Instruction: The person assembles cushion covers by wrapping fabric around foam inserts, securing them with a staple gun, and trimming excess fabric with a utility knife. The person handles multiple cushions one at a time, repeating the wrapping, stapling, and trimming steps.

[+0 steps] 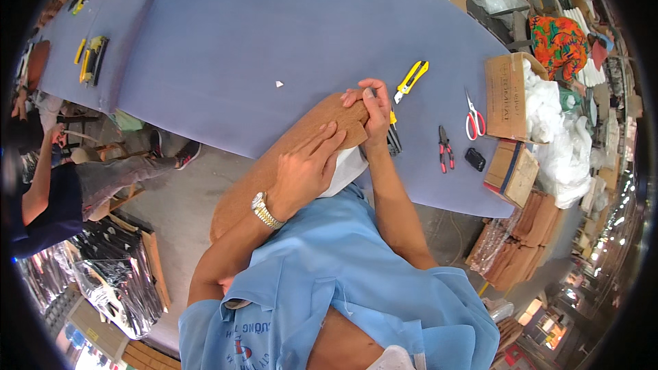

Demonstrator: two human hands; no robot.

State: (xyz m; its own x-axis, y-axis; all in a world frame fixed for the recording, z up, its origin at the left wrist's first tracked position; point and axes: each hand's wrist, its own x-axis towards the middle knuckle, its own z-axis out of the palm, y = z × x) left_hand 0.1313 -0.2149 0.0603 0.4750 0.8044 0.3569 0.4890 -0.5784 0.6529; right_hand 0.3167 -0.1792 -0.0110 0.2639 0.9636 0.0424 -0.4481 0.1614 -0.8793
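A long brown fabric-covered padded piece [264, 171] lies slanting across the front edge of the blue table, its pale underside showing near my right wrist. My left hand [312, 161], with a metal watch on the wrist, rests flat on the brown cover, fingers stretched out. At the piece's far end, my right hand [373, 109] has its fingers curled around the rounded corner, gripping the edge of the cover. Just beyond that hand lies a yellow utility knife [413, 78]. Another yellow-and-dark tool [393, 138] is partly hidden behind my right wrist.
On the blue table [226, 41] to the right lie pliers [446, 149], red-handled scissors [473, 116] and a small black object [474, 159]. A cardboard box [506, 96] with white plastic stands at the right edge. Another person [51, 188] is at the left.
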